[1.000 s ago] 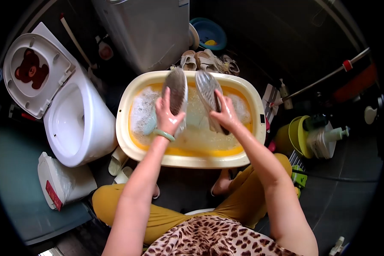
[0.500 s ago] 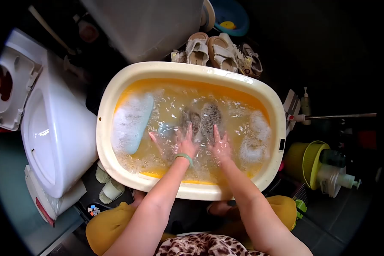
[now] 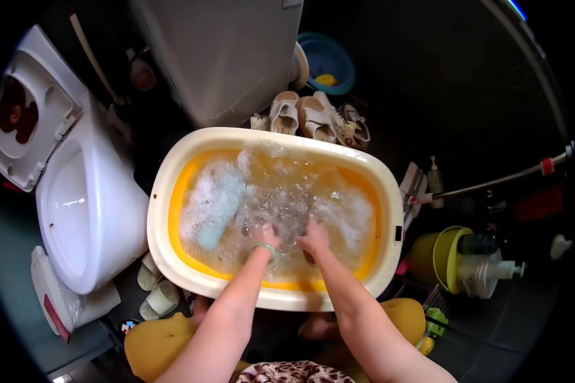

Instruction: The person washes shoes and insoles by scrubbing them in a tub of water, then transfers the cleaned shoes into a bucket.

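A cream tub with an orange inside holds cloudy, foamy water. My left hand, with a pale green bangle at the wrist, is partly under the splashing water near the middle; its fingers are hidden. Just to its right, my right hand is also partly in the water, its fingertips hidden by splashes. A dark edge of a shoe shows beneath my right hand; the rest of the shoes is hidden by bubbles. A light blue object lies in the foam at the tub's left side.
At the left are a toilet, a white bin and pale slippers. Behind the tub stand sandals, a grey appliance and a blue basin. A yellow-green bucket and a metal pole are at the right.
The shoes that I held above the tub went down into the water, and splashes now cover them. Both hands are lower in the water, and the view has shifted.
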{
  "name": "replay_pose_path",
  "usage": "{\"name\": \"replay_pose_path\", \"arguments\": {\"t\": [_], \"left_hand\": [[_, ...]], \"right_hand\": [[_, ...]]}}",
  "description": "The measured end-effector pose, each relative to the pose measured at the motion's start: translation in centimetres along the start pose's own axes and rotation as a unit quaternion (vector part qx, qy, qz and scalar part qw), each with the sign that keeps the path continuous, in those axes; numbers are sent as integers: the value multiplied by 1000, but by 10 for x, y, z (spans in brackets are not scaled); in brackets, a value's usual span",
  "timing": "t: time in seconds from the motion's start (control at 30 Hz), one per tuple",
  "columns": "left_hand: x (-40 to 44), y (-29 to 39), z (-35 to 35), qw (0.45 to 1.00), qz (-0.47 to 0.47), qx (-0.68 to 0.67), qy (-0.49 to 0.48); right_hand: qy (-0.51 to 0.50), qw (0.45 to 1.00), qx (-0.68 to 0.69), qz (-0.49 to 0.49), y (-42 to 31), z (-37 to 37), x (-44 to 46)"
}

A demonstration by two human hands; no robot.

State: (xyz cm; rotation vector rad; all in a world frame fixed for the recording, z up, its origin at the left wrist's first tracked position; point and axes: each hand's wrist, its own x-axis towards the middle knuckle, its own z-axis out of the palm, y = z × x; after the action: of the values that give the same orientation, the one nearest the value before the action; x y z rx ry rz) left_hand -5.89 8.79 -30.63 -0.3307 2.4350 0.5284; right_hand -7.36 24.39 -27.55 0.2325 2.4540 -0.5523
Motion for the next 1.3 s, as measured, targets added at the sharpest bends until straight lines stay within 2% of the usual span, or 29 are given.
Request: {"name": "replay_pose_path", "arguments": {"t": [0.1,0.2,0.33,0.43,0.57,0.6,0.7,0.8,0.87,0.93,1.0,1.07,1.13,1.17,1.3], "left_hand": [[-47,-7,-33,992,-6,-116,42],[-66,-10,-57,970,36,-225,80],[-82,-16,-88,924,159,-275,211],[-114,-4,-136,838,307,-318,320],[-169,17,-204,803,372,-305,352],[-179,19,-217,803,372,-310,346],[-183,14,-236,796,387,-342,316],[-177,6,-239,788,400,-373,281],[-174,-2,-231,786,398,-398,254],[-169,-5,-222,786,389,-419,233],[-169,-5,-214,796,371,-417,236],[-166,-5,-208,795,368,-408,256],[-166,-9,-206,798,388,-369,276],[-171,-9,-207,804,383,-368,268],[-173,-10,-205,797,390,-390,247]], "right_hand": [[90,995,46,18,10,19,-17],[126,965,208,-103,15,-1,-28],[187,913,267,-245,-8,-50,-60],[211,851,330,-351,-26,-88,-59],[203,805,336,-445,-73,-157,-118],[193,817,336,-427,-81,-168,-128],[215,804,321,-452,-96,-185,-143],[177,812,345,-437,-100,-188,-151],[116,807,394,-424,-98,-179,-152],[116,823,383,-403,-99,-174,-151],[128,848,357,-371,-98,-166,-153],[123,850,362,-362,-96,-163,-149],[61,844,405,-345,-91,-163,-155],[53,834,427,-345,-93,-162,-162],[58,857,399,-321,-92,-165,-173]]}}
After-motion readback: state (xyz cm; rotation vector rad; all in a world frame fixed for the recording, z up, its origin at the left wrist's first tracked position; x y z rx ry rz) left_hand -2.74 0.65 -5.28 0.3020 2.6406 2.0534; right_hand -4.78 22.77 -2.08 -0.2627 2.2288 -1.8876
